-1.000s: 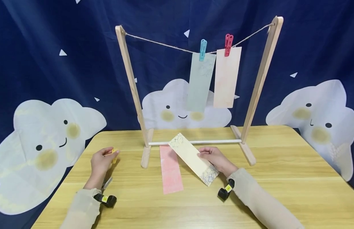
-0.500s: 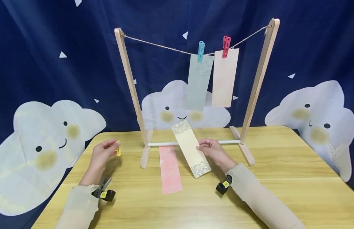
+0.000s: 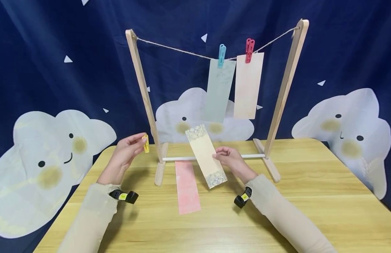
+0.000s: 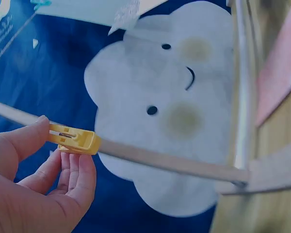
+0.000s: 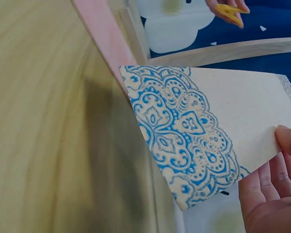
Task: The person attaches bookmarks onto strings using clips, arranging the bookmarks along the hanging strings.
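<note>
Between thumb and fingers, my left hand (image 3: pixel 127 151) pinches a yellow clothespin (image 4: pixel 76 139), raised beside the frame's left post. My right hand (image 3: pixel 234 161) holds a cream paper card (image 3: pixel 205 154) by its right edge, tilted above the table. Blue lace-like patterns cover both ends of that card, plainest in the right wrist view. Over the hands a twine line (image 3: pixel 173 46) carries a grey-green card (image 3: pixel 220 91) under a blue clothespin (image 3: pixel 222 55) and a pale pink card (image 3: pixel 249 86) under a red clothespin (image 3: pixel 249 50). A pink card (image 3: pixel 187 188) lies flat on the table.
The twine hangs between two wooden posts (image 3: pixel 287 91) that stand on wooden feet (image 3: pixel 267 161), joined low by a white rod (image 3: pixel 179 159). A dark blue curtain with cloud faces (image 3: pixel 53 165) is behind the wooden table (image 3: pixel 318 182).
My left hand has lifted the yellow clothespin up and to the right, toward the left post. The cream card has risen in my right hand and turned more upright.
</note>
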Motion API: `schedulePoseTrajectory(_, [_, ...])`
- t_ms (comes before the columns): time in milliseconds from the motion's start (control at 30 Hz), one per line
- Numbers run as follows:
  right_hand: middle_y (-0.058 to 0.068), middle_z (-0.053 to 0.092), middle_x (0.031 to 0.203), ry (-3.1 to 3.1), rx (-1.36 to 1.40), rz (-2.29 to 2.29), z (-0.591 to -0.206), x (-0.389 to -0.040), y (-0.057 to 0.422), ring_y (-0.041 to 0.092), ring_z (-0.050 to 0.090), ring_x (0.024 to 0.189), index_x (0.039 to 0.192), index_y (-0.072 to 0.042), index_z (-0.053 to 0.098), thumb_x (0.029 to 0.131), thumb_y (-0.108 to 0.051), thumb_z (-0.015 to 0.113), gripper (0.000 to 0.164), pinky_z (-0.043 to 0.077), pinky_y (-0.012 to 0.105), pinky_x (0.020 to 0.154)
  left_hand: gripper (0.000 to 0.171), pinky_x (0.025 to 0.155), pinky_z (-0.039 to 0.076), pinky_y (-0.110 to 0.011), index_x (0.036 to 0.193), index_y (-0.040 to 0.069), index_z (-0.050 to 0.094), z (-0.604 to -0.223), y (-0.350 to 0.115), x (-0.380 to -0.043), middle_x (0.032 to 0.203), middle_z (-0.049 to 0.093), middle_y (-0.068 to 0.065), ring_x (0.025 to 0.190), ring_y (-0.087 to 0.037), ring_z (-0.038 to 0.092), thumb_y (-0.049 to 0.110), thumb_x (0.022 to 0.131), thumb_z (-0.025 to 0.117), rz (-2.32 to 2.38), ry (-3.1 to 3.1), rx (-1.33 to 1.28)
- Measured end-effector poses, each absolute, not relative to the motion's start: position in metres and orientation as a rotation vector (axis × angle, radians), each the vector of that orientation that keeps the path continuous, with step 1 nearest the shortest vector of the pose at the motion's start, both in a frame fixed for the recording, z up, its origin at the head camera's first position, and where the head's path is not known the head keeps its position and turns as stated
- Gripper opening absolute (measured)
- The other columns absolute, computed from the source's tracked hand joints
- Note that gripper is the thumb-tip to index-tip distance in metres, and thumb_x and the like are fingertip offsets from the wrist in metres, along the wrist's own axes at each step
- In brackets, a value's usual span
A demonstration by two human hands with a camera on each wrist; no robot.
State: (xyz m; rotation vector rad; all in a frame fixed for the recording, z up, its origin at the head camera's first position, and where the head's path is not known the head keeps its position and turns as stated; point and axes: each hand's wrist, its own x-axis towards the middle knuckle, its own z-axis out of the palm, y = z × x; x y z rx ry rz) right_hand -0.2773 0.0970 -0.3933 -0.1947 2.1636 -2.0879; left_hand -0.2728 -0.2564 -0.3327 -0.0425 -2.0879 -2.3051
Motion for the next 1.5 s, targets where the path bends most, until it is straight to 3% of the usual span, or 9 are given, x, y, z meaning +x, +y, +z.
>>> schedulePoseTrajectory(300, [-0.006,0.067,0.077,2.109,-0.284,-2.2,-0.376,-0.29,0.088,0.007,0.063,0.071,0.093,-0.002,0.06,0.088,0.001,0.061,0.006,0.054,0.022,0.066,0.037,0.077,0.052,-0.017,0.124,-0.002,0.053,-0.293,-0.228,-0.29,0.093,0.06,0.002,0.082,-0.006,0.06,0.001,0.089,0.063,-2.375,-2.057,-0.25])
schedulePoseTrajectory(533, [-0.009,0.066,0.076,2.116,-0.311,-2.272,-0.356,-0.3,0.079,0.006,0.061,0.073,0.091,-0.007,0.06,0.088,0.0,0.061,0.007,0.051,0.02,0.067,0.043,0.079,0.049,-0.014,0.131,-0.004,0.047,-0.261,-0.207,-0.297,0.099,0.055,0.001,0.088,-0.006,0.056,0.004,0.09,0.061,-2.297,-2.136,-0.237])
schedulePoseTrajectory(633, [-0.009,0.066,0.076,2.117,-0.315,-2.294,-0.347,-0.304,0.076,0.005,0.06,0.071,0.09,-0.008,0.06,0.088,0.0,0.061,0.009,0.05,0.018,0.065,0.047,0.09,0.047,-0.02,0.134,-0.005,0.046,-0.245,-0.201,-0.301,0.103,0.056,0.001,0.092,-0.007,0.056,0.005,0.09,0.062,-2.238,-2.17,-0.215])
schedulePoseTrajectory(800, [-0.009,0.065,0.076,2.169,-0.304,-2.304,-0.331,-0.309,0.072,0.005,0.056,0.068,0.09,-0.01,0.061,0.087,-0.002,0.063,0.009,0.046,0.016,0.059,0.044,0.092,0.047,-0.024,0.13,-0.002,0.051,-0.221,-0.19,-0.313,0.104,0.059,-0.001,0.094,-0.009,0.059,0.005,0.089,0.064,-2.205,-2.15,-0.18])
schedulePoseTrajectory(1100, [-0.006,0.066,0.08,2.092,-0.299,-2.421,-0.306,-0.32,0.06,0.007,0.059,0.071,0.093,-0.011,0.062,0.087,-0.003,0.064,0.01,0.049,0.017,0.063,0.042,0.097,0.045,-0.03,0.126,0.001,0.058,-0.174,-0.164,-0.317,0.116,0.06,-0.008,0.104,-0.016,0.059,0.008,0.086,0.068,-2.121,-2.169,-0.287])
schedulePoseTrajectory(1333, [-0.003,0.067,0.081,2.043,-0.317,-2.52,-0.291,-0.325,0.057,0.007,0.059,0.07,0.092,-0.011,0.063,0.087,-0.003,0.065,0.01,0.048,0.017,0.06,0.039,0.094,0.048,-0.029,0.122,-0.004,0.059,-0.141,-0.146,-0.321,0.1,0.065,-0.004,0.094,-0.013,0.061,0.006,0.085,0.068,-2.136,-2.089,-0.389])
schedulePoseTrajectory(1500, [-0.002,0.066,0.08,2.043,-0.345,-2.576,-0.283,-0.329,0.053,0.007,0.057,0.069,0.092,-0.011,0.062,0.086,-0.001,0.065,0.012,0.048,0.017,0.059,0.035,0.094,0.047,-0.026,0.122,-0.001,0.06,-0.118,-0.135,-0.324,0.112,0.063,-0.007,0.104,-0.016,0.058,0.008,0.088,0.065,-2.098,-2.162,-0.4])
